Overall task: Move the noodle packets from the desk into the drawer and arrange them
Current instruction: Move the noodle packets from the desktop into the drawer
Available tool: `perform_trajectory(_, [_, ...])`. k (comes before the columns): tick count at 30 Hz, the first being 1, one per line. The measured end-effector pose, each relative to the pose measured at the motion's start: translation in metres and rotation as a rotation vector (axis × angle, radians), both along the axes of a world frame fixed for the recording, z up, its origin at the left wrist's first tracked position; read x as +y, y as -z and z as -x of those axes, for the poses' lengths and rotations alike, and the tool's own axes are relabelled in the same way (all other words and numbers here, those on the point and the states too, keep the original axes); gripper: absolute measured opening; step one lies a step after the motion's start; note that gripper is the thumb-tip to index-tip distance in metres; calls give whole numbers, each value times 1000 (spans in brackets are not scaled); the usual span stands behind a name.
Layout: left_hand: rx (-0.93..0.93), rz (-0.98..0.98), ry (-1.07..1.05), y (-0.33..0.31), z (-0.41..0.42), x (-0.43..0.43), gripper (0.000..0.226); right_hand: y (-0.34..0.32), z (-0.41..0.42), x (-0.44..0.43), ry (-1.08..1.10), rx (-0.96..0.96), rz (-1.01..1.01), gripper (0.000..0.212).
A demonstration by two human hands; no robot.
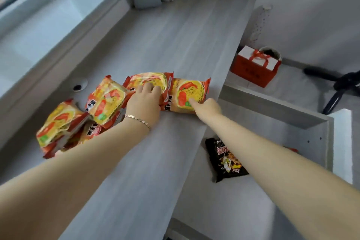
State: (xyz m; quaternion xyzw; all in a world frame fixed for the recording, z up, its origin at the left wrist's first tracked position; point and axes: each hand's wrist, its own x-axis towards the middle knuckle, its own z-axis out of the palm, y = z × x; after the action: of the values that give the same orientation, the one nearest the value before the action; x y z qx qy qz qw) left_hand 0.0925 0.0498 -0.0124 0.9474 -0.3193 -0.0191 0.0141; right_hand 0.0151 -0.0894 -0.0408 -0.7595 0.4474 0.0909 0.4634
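The pick-up step is in hand: beside the open drawer (pixel 276 103) holding one black packet (pixel 226 160), the left hand (pixel 144 99) rests fingers spread on a table packet (pixel 148 82), the right hand (pixel 206 107) touches its neighbour (pixel 187 93) with fingers loosely extended; next, I judge, comes gripping and lifting both.

Your desk (pixel 155 45) shows pale grey woodgrain; noodle packets (pixel 106 101) are yellow and red with green accents; the drawer packet (pixel 226 160) is black; the gift bag (pixel 255 66) red and white.

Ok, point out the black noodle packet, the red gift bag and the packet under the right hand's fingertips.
black noodle packet (pixel 226 160), head view, middle of its printed face.
red gift bag (pixel 253 73), head view, red front panel.
packet under the right hand (pixel 186 91), head view, yellow bowl picture.
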Motion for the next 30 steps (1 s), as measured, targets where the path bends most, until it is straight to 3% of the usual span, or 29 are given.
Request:
perform_trajectory(5, [-113, -285, 193, 14, -20, -5, 35, 10, -9, 8, 94, 13, -41, 50])
perform_trajectory(9, [-198, -313, 199, 18, -22, -16, 34, 4, 7, -2, 198, -128, -250, 59])
perform_trajectory(12, [-193, -345, 227, 30, -24, -22, 45, 0, 25, -6, 196, -217, -385, 42])
perform_trajectory(17, [-204, -423, 276, 29, -24, -23, 48, -4, 56, -7, 187, -363, -346, 18])
perform_trajectory(19, [-314, -393, 355, 24, -23, -24, 43, -5, 71, -14, 233, -405, -358, 4])
perform_trajectory(21, [-369, -330, 355, 22, -19, -26, 45, -8, 89, -24, 278, -424, -340, 8])
perform_trajectory(25, [-284, -186, 358, 25, -2, -45, 79, -11, 135, -48, 441, -475, -290, 9])
perform_trajectory(30, [-244, 203, 464, 0, 59, -91, 73, 20, 197, -83, 738, -403, -277, 11])
